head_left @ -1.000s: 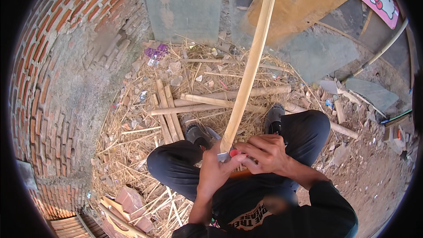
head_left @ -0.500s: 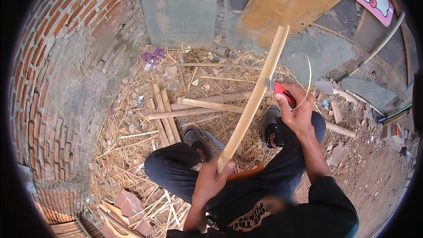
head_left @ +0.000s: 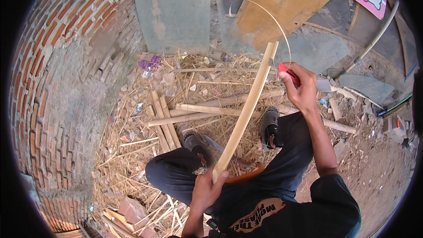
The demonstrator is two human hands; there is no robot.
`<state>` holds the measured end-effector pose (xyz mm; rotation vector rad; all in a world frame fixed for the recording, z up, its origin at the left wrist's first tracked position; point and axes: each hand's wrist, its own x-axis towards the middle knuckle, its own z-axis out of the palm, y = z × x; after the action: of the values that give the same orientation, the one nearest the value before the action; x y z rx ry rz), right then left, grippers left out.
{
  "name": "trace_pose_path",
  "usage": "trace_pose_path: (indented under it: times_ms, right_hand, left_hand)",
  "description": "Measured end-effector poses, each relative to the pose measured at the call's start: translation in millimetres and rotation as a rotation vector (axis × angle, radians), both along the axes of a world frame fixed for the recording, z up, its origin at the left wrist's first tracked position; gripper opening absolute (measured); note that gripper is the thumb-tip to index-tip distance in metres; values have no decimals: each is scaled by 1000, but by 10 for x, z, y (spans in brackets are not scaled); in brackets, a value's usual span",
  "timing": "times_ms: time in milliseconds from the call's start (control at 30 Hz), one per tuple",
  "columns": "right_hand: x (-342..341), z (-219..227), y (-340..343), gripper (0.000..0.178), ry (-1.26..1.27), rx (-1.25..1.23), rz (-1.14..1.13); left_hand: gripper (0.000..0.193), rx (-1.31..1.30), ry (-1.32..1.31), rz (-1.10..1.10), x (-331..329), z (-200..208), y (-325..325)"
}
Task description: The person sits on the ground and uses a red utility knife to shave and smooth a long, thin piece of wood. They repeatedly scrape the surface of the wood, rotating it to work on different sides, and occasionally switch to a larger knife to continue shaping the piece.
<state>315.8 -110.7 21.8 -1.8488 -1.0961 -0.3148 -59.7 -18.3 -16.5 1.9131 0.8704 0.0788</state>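
Red knife [head_left: 282,67], gripped in right hand [head_left: 304,87], has advanced along bamboo strip [head_left: 247,110], clasped in left hand [head_left: 206,191], lengthening the shaving [head_left: 282,30].

Black short-sleeved shirt [head_left: 304,216], tan lettered print [head_left: 257,216] on its front, dark trousers [head_left: 172,172], grey-and-black shoes [head_left: 269,128]

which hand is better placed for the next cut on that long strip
Probably the right hand: it holds the red-handled knife, blade by the far end of the long strip. The left hand holds the near end.
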Motion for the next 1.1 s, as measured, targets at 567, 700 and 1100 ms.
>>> trace_pose_path:
  times_ms: [567,700,1100]
  right_hand:
    - [534,166,-123,33,253,-169,-150]
    - [-221,5,-117,29,205,-182,75]
    - [-1520,-748,-145,38,38,-84,512]
  left_hand:
    - [52,63,-26,70,-114,-169,113]
    - [51,88,-66,83,110,-96,150]
    - [59,18,-264,35,514,-39,240]
